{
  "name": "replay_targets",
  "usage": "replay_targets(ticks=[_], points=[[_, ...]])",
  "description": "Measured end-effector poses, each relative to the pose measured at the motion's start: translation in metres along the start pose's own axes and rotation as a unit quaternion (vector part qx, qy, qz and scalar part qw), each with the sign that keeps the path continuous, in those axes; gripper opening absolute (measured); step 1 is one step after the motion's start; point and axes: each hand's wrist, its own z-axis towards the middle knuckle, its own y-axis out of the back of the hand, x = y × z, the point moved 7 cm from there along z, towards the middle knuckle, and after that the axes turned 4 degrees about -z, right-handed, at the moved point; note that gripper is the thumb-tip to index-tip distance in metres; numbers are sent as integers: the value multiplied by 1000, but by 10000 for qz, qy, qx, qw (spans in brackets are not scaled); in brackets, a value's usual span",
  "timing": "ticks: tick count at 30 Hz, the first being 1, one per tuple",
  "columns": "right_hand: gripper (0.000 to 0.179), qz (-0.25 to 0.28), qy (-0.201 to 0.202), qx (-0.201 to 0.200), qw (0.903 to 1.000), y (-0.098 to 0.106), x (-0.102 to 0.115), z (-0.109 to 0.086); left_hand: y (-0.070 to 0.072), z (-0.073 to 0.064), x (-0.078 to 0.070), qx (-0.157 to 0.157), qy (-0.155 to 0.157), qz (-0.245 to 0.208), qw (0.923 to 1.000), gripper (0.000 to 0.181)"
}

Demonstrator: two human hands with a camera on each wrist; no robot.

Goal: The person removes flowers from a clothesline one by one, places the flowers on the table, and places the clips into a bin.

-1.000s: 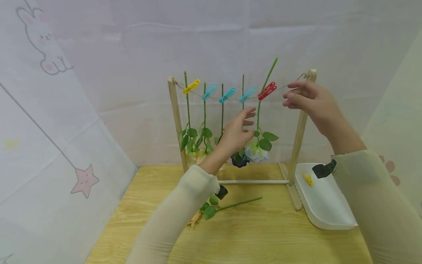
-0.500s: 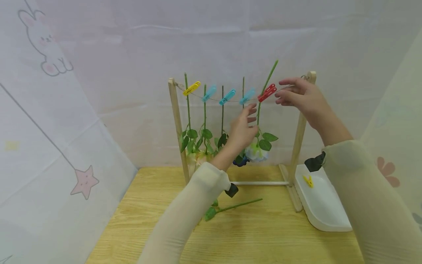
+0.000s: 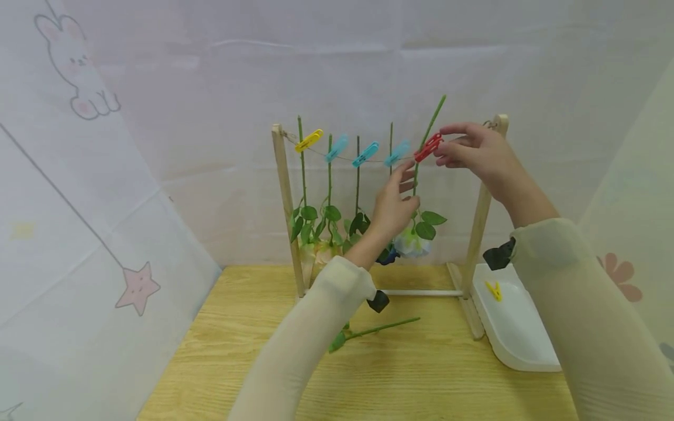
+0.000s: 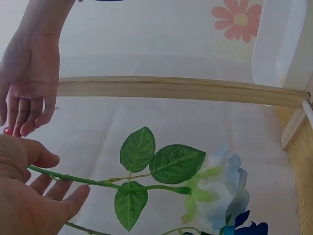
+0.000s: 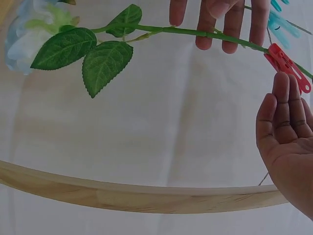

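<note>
A red clothespin (image 3: 427,147) holds the green stem (image 5: 195,33) of a pale blue-white flower (image 4: 222,188) to the string, the bloom hanging downward. My right hand (image 3: 479,153) is at the clothespin's handle end, its fingertips right against the red plastic with fingers loosely extended. Below the clothespin my left hand (image 3: 392,207) reaches to the stem. Its fingers lie behind the stem, fairly straight, and the thumb stands apart from them in the left wrist view. A dark blue flower (image 4: 249,227) hangs beside the pale one.
Blue clothespins (image 3: 365,154) and a yellow clothespin (image 3: 309,140) hold other stems on the string between wooden posts (image 3: 476,234). A white tray (image 3: 526,351) with a yellow clothespin (image 3: 494,290) stands right. Another green stem (image 3: 384,327) lies on the table (image 3: 411,386).
My right hand has moved left along the string to the red clothespin. The left hand has shifted slightly right and up to the pale flower's stem.
</note>
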Motion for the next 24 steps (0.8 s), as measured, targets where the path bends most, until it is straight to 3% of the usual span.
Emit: replay_targets(ticks=[12,24], points=[[53,54,-71,40,10000,-2,1,4,-4,4,5,-80,47,-395,9992,61],[52,-25,-190,-10,9998,-4,0,8,-3,6,6,-271,-56,-187,9994,55]])
